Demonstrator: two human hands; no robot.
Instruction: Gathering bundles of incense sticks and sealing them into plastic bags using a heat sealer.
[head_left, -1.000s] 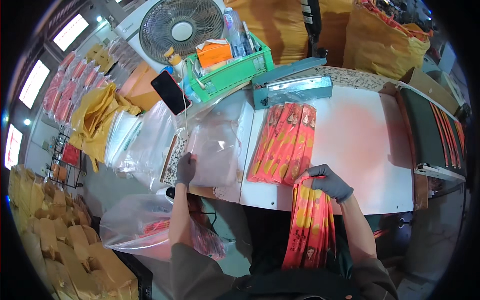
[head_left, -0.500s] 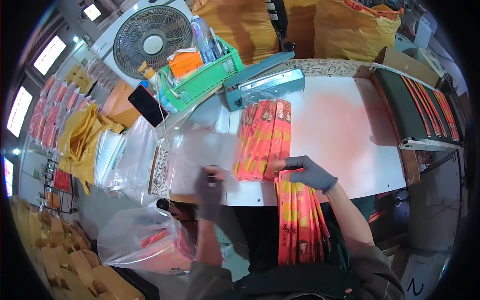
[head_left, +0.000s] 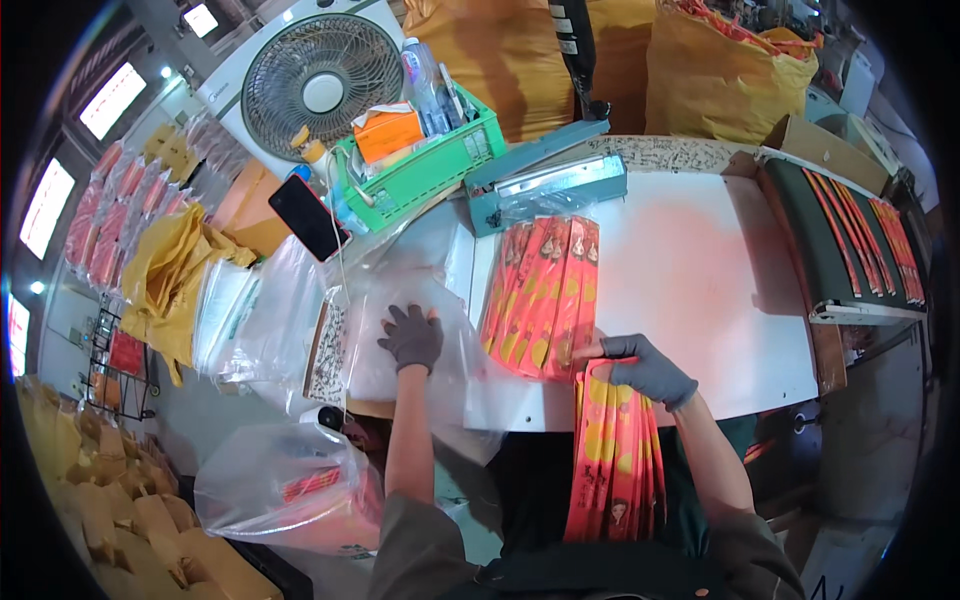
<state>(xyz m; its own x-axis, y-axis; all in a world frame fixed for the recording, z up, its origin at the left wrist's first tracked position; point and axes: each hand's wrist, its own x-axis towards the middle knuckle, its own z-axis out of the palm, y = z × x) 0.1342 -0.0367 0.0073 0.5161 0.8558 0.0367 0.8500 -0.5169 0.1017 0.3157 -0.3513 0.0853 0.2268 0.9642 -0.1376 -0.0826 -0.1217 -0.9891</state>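
My left hand (head_left: 411, 338), in a grey glove with bare fingertips, lies spread on a stack of clear plastic bags (head_left: 375, 300) at the left of the table. My right hand (head_left: 640, 370), gloved the same way, grips the top of a bundle of long red-and-yellow printed packets (head_left: 612, 440). That bundle hangs down past the table's front edge. Just beyond it, a row of similar red packets (head_left: 541, 295) lies fanned side by side on the white tabletop.
A blue-grey bag sealer (head_left: 550, 190) stands behind the packets, beside a green crate (head_left: 430, 170) of supplies. A dark conveyor belt (head_left: 815, 235) carrying red packets is at right. At lower left sits a clear bag (head_left: 290, 490) with red packets inside. A phone (head_left: 305, 217) rests near the crate.
My left hand, blurred before near the table's front edge, has moved forward and now lies spread on the plastic bags. My right hand still grips the bundle.
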